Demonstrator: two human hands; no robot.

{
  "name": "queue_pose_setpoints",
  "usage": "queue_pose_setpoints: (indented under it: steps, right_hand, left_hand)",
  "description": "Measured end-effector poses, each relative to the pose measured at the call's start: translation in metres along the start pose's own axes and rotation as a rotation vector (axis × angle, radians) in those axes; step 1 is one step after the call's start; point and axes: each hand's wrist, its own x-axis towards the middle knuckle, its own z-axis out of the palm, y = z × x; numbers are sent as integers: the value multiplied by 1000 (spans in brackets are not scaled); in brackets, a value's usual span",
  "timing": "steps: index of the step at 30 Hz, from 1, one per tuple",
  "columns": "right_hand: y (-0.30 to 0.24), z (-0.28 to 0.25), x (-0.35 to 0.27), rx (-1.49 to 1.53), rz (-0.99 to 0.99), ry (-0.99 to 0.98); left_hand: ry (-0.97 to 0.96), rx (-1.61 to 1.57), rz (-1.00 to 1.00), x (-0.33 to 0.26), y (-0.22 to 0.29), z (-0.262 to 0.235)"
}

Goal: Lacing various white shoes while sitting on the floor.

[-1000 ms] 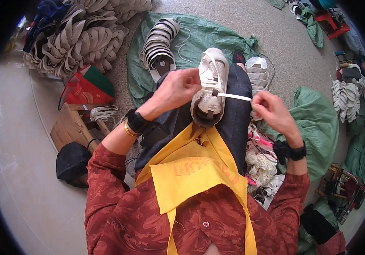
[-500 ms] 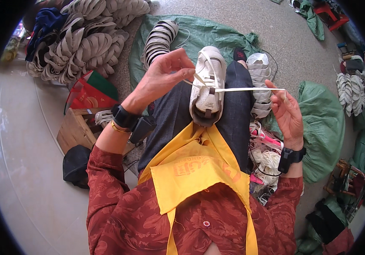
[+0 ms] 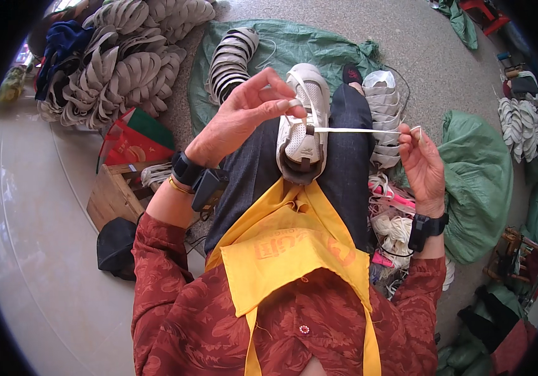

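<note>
On the floor to my left lies a red and green bag [image 3: 132, 139], flat and roughly triangular from here, just beyond a small wooden crate [image 3: 113, 195]. Behind them sits a heap of grey shoe soles [image 3: 115, 62]. A green sheet [image 3: 294, 50] is spread ahead of my knees with a curved stack of soles [image 3: 230, 61] on it. A green sack [image 3: 477, 182] sits to my right, with bundles of white and pink laces [image 3: 391, 216] beside my right thigh. My yellow apron [image 3: 281, 250] bears faded orange print, not legible.

The white shoe [image 3: 303, 122] rests upside of my lap, on my dark trousers, heel toward me, between both hands. My left hand [image 3: 237, 119] is above and left of it, thumb and forefinger pinched on the white lace [image 3: 356, 130] at the shoe's upper. My right hand [image 3: 424, 166] is off to the right, well apart from the shoe, fingers closed on the lace's far end, which is drawn taut and level.
</note>
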Motion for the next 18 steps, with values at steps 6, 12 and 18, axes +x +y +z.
queue_pose_setpoints:
  steps: [6, 12, 18]
  right_hand:
    - [-21, -12, -8, 84, -97, 27]
    - [-40, -39, -24, 152, -154, 86]
    - [-51, -43, -31, 170, -202, 117]
  left_hand:
    - [-75, 64, -33, 3, -4, -2]
    - [-66, 293, -100, 6, -4, -3]
    - [-51, 607, -99, 10, -2, -13]
